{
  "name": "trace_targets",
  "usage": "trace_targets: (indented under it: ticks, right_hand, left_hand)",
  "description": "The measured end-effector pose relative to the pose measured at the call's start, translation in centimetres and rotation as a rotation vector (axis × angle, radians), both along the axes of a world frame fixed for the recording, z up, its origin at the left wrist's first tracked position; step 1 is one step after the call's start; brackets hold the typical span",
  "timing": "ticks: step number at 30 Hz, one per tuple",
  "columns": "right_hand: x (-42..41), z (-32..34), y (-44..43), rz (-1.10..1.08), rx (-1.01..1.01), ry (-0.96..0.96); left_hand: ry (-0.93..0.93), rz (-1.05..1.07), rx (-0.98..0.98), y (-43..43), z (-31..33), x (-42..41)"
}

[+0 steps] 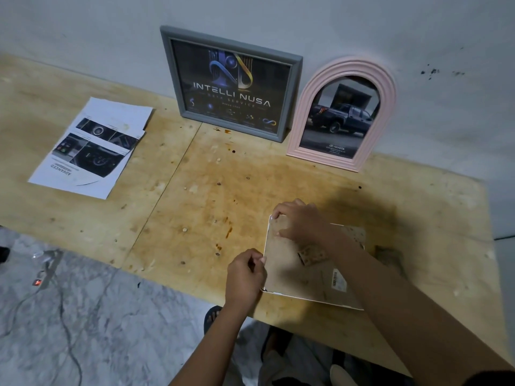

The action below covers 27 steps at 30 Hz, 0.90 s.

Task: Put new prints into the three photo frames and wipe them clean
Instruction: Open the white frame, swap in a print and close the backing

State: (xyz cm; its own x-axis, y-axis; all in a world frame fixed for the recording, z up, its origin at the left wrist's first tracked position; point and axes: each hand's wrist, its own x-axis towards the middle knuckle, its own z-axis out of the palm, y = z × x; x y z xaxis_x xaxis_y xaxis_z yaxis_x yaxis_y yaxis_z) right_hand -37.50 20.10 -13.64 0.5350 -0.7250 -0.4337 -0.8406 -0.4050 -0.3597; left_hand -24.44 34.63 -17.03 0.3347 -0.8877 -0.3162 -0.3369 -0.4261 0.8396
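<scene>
The third frame [303, 263] lies face down at the near edge of the table [167, 190], its long axis running away from the person, the left hand [245, 274] pinching its left rim and the right hand [299, 222] pressing fingertips on the far-left corner of the backing

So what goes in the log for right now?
left hand: grips frame edge | right hand: presses backing | white frame: face-down on table
</scene>
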Motion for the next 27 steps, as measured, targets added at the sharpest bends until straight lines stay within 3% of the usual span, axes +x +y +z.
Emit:
trace_targets:
  ticks: [5, 9, 18, 27]
  right_hand:
    - [-4.1, -0.8, 2.5, -0.167, -0.018, -0.124]
    - [-5.7, -0.4, 2.8, -0.149, -0.042, 0.04]
    - [-1.0, 0.2, 1.0, -0.086, -0.111, 0.152]
    - [1.0, -0.2, 1.4, -0.101, -0.153, 0.177]
  left_hand:
    - [-0.075, -0.046, 0.0, -0.2, 0.2, 0.0]
    - [-0.085, -0.077, -0.007, -0.2, 0.0, 0.1]
    - [-0.087, -0.127, 0.035, -0.8, 0.7, 0.4]
    - [-0.037, -0.035, 0.042, -0.6, 0.8, -0.2]
